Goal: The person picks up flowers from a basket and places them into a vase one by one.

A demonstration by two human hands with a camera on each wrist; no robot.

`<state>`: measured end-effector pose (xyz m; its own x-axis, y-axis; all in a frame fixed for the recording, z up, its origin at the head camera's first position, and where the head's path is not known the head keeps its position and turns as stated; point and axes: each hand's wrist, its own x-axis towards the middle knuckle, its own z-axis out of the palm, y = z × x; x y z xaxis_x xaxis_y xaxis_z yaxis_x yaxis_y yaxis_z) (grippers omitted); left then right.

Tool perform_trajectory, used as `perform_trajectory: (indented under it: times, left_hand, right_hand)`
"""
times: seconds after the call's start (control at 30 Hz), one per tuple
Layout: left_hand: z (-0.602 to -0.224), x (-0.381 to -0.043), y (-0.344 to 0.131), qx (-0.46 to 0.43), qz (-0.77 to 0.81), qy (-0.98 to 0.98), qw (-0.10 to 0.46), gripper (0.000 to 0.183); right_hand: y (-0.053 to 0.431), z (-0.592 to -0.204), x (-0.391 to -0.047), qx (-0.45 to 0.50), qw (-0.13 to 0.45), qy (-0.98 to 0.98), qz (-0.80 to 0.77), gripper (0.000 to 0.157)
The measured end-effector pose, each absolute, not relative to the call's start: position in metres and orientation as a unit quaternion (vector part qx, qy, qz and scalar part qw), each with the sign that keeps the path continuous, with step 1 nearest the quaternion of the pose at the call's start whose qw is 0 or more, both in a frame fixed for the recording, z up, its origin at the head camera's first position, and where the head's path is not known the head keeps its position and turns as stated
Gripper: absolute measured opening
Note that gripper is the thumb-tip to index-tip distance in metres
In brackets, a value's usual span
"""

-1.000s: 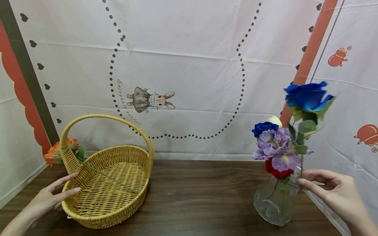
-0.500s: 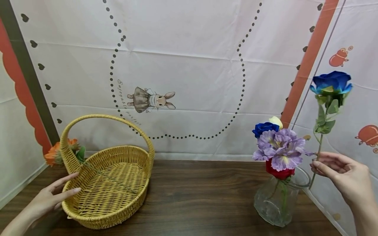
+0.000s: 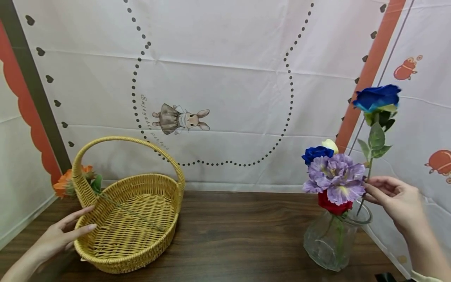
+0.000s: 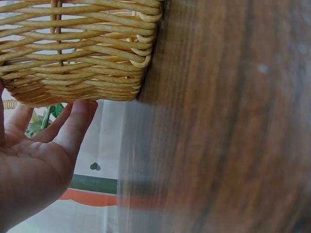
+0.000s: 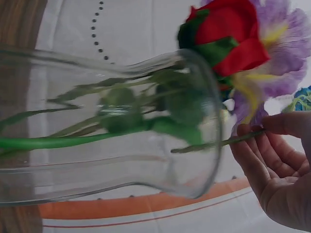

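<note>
At the right, my right hand (image 3: 396,201) pinches the thin stem of a blue rose (image 3: 377,98) held upright above a glass vase (image 3: 325,239). The cut end of its stem (image 5: 194,147) reaches just inside the vase mouth in the right wrist view. The vase holds a purple flower (image 3: 334,176), a red rose (image 5: 233,34), a smaller blue rose (image 3: 317,154) and a pale yellow bloom (image 3: 330,145). On the left, my left hand (image 3: 58,237) holds the rim of a yellow wicker basket (image 3: 128,260), fingers touching its outer wall in the left wrist view.
An orange flower (image 3: 65,184) lies across the basket, its green stem running over the inside. The basket's arched handle (image 3: 128,139) rises high. Behind the brown wooden table (image 3: 239,235) hangs a printed white cloth (image 3: 225,98). A small black object (image 3: 385,277) shows at the lower right.
My right hand first moved the blue rose up and right, away from the vase, then back left, bringing the stem end into the vase mouth. The left hand and basket stayed still.
</note>
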<state>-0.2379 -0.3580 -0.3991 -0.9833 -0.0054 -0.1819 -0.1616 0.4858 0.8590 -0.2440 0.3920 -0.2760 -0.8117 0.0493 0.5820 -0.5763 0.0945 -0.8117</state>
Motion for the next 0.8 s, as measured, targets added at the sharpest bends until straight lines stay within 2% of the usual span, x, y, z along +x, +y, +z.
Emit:
perform_trajectory:
  times: [0.1,0.2,0.23,0.33,0.43,0.57,0.7,0.8]
  left_hand:
    - [-0.398,-0.237,-0.358,-0.041,0.508,0.857,0.079,0.065]
    - [-0.398,-0.236,-0.359,-0.036,0.510,0.856,0.078,0.058]
    - [-0.398,-0.236,-0.360,-0.036,0.509,0.857,0.077,0.058]
    - [-0.399,-0.236,-0.359,-0.042,0.505,0.859,0.075,0.064]
    - [-0.399,-0.237,-0.358,-0.046,0.504,0.859,0.075,0.068]
    - [-0.399,-0.237,-0.358,-0.041,0.506,0.858,0.079,0.065]
    - [-0.398,-0.236,-0.358,-0.036,0.507,0.858,0.074,0.065]
    - [-0.399,-0.236,-0.358,-0.037,0.506,0.859,0.069,0.067]
  right_hand:
    - [0.410,-0.294,-0.257,0.199,0.200,-0.719,0.635,0.026]
    - [0.409,-0.298,-0.254,0.185,0.161,-0.760,0.602,0.034]
    - [0.391,-0.287,-0.241,0.162,0.163,-0.786,0.574,0.040]
    - [0.378,-0.279,-0.231,0.128,0.163,-0.827,0.523,0.051]
    - [0.373,-0.274,-0.227,0.110,0.182,-0.856,0.471,0.054]
    - [0.380,-0.276,-0.230,0.109,0.188,-0.852,0.477,0.048]
    - [0.397,-0.284,-0.244,0.132,0.175,-0.826,0.519,0.027]
    - [0.401,-0.286,-0.252,0.142,0.179,-0.823,0.521,0.020]
